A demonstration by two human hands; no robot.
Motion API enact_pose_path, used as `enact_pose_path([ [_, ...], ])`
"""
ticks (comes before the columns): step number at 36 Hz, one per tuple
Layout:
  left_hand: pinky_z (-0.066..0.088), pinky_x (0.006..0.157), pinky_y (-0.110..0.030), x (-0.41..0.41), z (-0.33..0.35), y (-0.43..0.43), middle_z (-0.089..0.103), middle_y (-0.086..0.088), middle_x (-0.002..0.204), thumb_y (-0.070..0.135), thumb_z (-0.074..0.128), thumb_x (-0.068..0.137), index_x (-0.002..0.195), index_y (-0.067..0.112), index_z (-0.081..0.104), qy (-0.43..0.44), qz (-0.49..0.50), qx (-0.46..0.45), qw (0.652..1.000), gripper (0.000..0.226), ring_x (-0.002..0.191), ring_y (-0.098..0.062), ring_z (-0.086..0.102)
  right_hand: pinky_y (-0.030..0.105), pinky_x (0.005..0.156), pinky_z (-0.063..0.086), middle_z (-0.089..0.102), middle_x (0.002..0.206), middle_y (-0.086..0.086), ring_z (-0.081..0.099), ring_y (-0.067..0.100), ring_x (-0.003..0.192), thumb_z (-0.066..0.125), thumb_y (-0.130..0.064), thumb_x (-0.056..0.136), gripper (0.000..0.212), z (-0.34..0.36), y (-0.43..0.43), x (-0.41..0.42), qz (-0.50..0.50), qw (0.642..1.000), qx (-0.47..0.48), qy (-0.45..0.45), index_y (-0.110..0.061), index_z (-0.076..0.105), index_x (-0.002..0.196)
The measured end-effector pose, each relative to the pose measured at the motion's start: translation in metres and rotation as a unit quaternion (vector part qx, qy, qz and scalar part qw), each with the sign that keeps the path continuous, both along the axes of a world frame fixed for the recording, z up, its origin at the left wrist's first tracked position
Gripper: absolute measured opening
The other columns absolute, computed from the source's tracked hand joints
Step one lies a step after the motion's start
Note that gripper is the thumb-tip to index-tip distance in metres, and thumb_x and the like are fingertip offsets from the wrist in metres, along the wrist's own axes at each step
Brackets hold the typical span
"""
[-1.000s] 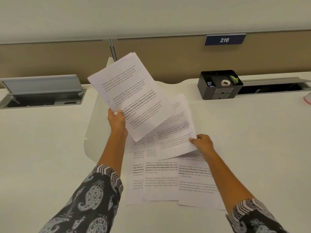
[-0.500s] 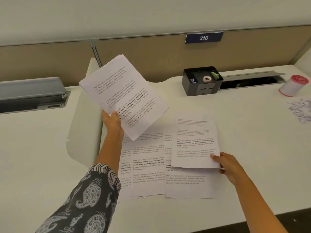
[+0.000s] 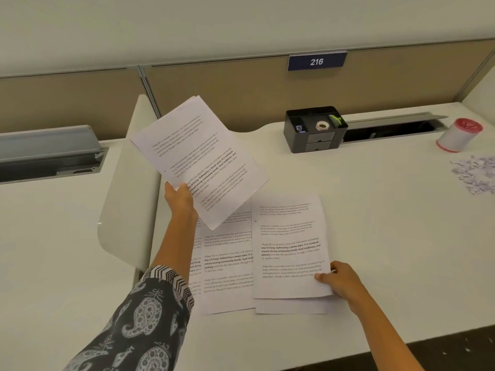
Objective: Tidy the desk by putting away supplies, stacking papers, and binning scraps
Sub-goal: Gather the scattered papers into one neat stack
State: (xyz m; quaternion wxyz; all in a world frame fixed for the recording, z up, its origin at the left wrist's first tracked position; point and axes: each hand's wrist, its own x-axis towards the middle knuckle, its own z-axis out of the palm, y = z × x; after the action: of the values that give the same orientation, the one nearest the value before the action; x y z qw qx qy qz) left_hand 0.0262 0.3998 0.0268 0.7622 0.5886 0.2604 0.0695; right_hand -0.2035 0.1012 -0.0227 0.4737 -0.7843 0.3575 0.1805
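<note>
Right hand (image 3: pixel 338 281) pinches the near right corner of a sheet (image 3: pixel 290 245). The sheet lies flat on the desk (image 3: pixel 375 210), long axis running away from the body. Left hand (image 3: pixel 180 195) grips the raised, tilted stack (image 3: pixel 198 159), up and left of the sheet. Loose sheets (image 3: pixel 227 263) lie under the stack, nearer the left hand. Organiser (image 3: pixel 313 140) holds tape (image 3: pixel 322 125). Scraps (image 3: pixel 476 172) lie loose beside the tub (image 3: pixel 459 135).

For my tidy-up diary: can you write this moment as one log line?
left hand: holds raised paper stack | right hand: pinches top sheet | scraps: lying on desk
</note>
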Motion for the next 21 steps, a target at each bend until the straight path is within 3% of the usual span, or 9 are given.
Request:
enact_pose_path([
  [4,0.053,0.075,-0.035,-0.001,-0.001,0.0,0.06,0.008,0.095,0.001,0.038,0.098,0.099,0.034,0.049,-0.003,0.0,0.01,1.0,0.034,0.087,-0.016,0.06,0.032,0.075,0.049,0.063,0.106,0.006,0.059,0.021,0.091,0.077,-0.028,0.076,0.041,0.002,0.0,-0.001,0.032,0.996,-0.062,0.048,-0.012,0.052,0.103],
  [6,0.052,0.073,-0.034,-0.002,-0.001,-0.001,0.06,0.008,0.098,0.001,0.038,0.099,0.103,0.032,0.049,-0.006,-0.002,0.011,1.0,0.033,0.088,-0.015,0.059,0.033,0.077,0.047,0.06,0.112,0.006,0.056,0.022,0.097,0.077,-0.046,0.072,0.059,0.003,0.0,-0.001,0.055,0.991,-0.099,0.076,-0.012,0.047,0.11],
  [10,0.056,0.083,-0.041,-0.003,-0.004,0.0,0.063,0.003,0.109,0.002,0.04,0.098,0.104,0.033,0.051,0.007,-0.012,0.017,1.0,0.033,0.101,-0.022,0.063,0.042,0.09,0.042,0.049,0.124,0.012,0.042,0.031,0.119,0.051,-0.082,0.069,0.087,0.005,0.004,0.005,0.074,0.964,-0.229,0.113,-0.012,0.045,0.121],
  [13,0.056,0.087,-0.046,-0.003,-0.006,0.0,0.064,0.002,0.106,0.003,0.041,0.097,0.103,0.032,0.052,0.017,-0.016,0.02,1.0,0.032,0.105,-0.027,0.064,0.045,0.093,0.044,0.05,0.124,0.014,0.043,0.033,0.119,0.046,-0.082,0.072,0.089,0.007,0.01,0.015,0.034,0.962,-0.26,0.072,-0.008,0.047,0.121],
  [16,0.054,0.089,-0.047,-0.003,-0.007,-0.002,0.062,0.001,0.107,0.003,0.039,0.098,0.106,0.029,0.05,0.021,-0.022,0.026,0.999,0.029,0.104,-0.027,0.063,0.044,0.093,0.043,0.052,0.124,0.013,0.045,0.032,0.12,0.055,-0.076,0.073,0.086,0.006,0.017,0.026,0.027,0.961,-0.271,0.051,-0.007,0.044,0.123],
  [21,0.054,0.089,-0.046,-0.007,-0.005,-0.006,0.061,-0.005,0.12,0.004,0.038,0.099,0.117,0.021,0.05,0.026,-0.03,0.035,0.999,0.028,0.1,-0.024,0.061,0.041,0.096,0.04,0.056,0.123,0.011,0.046,0.03,0.119,0.072,-0.057,0.072,0.074,0.004,0.032,0.042,0.046,0.955,-0.276,0.097,-0.009,0.042,0.121],
])
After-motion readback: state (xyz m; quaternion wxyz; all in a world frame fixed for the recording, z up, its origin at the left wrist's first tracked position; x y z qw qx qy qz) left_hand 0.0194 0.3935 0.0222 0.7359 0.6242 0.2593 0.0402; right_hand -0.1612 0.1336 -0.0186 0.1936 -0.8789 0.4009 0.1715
